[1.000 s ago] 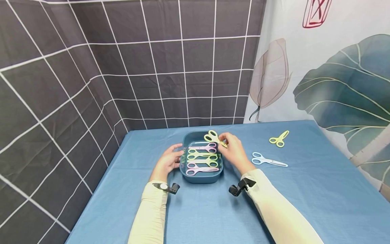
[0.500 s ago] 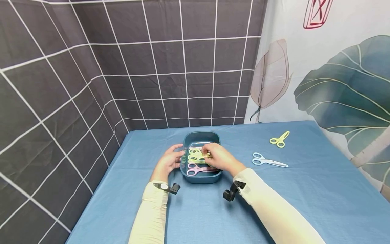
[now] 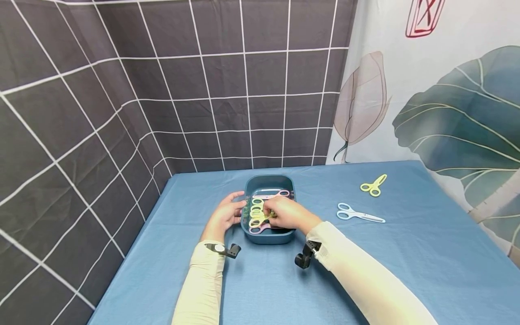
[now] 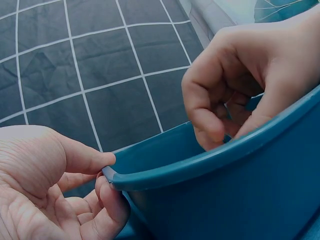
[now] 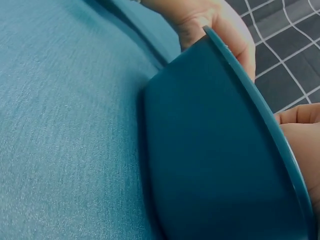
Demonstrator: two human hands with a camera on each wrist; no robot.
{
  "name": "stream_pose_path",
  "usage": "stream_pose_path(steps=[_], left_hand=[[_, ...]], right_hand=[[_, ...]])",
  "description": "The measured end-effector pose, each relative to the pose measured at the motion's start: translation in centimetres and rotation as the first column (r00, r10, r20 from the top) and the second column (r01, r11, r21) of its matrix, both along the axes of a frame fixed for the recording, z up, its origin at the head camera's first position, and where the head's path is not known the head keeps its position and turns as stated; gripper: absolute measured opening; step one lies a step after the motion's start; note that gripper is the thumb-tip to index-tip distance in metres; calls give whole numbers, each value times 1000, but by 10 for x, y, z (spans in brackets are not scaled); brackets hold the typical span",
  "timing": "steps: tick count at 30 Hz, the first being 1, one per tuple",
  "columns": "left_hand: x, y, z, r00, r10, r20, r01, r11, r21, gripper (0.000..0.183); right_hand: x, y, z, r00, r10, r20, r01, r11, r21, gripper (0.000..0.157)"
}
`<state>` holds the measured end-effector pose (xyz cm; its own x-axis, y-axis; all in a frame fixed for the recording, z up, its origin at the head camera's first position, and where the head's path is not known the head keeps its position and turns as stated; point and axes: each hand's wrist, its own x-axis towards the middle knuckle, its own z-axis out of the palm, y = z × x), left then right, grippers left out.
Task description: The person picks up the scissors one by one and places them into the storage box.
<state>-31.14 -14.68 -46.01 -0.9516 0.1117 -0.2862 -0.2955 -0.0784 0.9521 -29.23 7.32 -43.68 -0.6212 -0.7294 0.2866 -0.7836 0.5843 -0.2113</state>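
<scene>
A dark blue plastic box (image 3: 270,239) stands on the cloth, with several pairs of yellow and pink scissors lying in it. My left hand (image 3: 224,213) pinches the box's left rim; in the left wrist view its thumb lies over the edge, with curled fingers outside the wall. Reaching inside the box from the right, my right hand (image 3: 289,213) pinches a pair of yellow scissors (image 3: 262,219), handle loops pointing left. That hand covers most of the blades beneath it. Pink scissors (image 3: 266,197) lie toward the far end of the box.
Right of the box, light blue scissors (image 3: 365,217) lie on the blue tablecloth (image 3: 260,280). Farther back rests another yellow pair of scissors (image 3: 378,181), partly spread. A dark gridded cloth (image 3: 219,76) hangs behind and along the left.
My right hand has carried the yellow scissors from above the box's far right corner down into it, toward the near end. My left hand has stayed at the rim.
</scene>
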Motion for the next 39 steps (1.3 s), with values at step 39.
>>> stream_pose_path(steps=[39], left_hand=[[-1,0,0,1000,3,11,-3,1000,-2,43]], right_hand=[[-3,-7,-4,998,-58,-24,61,974,220,31]])
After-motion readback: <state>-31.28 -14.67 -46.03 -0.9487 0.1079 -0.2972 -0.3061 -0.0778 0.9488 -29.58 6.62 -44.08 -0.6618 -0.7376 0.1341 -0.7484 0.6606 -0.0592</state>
